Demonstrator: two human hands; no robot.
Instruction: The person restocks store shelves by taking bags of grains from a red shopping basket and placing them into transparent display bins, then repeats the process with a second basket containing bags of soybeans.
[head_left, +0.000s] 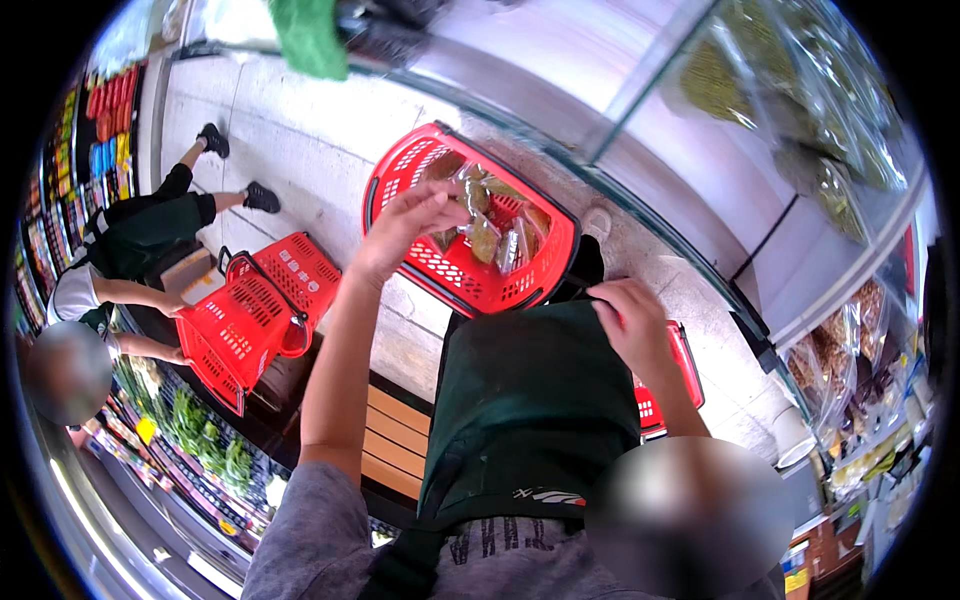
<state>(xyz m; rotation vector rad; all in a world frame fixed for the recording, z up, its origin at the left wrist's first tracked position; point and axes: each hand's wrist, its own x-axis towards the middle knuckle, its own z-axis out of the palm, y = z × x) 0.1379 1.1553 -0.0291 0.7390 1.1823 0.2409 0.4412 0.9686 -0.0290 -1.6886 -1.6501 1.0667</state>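
Before me is a red plastic shopping basket (457, 281), with perforated walls and a black rim. Several clear plastic bags (484, 238) of brownish-green goods lie inside it. Over the basket's left part reaches my left hand (420, 219), fingers bent close to the bags; whether they grip one is unclear. My right hand (628, 319) is beside the basket's near right corner, beyond my dark green apron (532, 382). Its fingers curl by a thin dark strip, and I cannot tell if they hold it. Partly behind my right forearm is another red basket (684, 367).
Glass shelving (600, 142) with bagged green goods (712, 82) runs along the upper right. At left a co-worker (150, 232) holds red baskets (240, 330). Stocked shelves (52, 195), leafy vegetables (202, 435), a slatted wooden surface (394, 435) and a green cloth (311, 37) are around.
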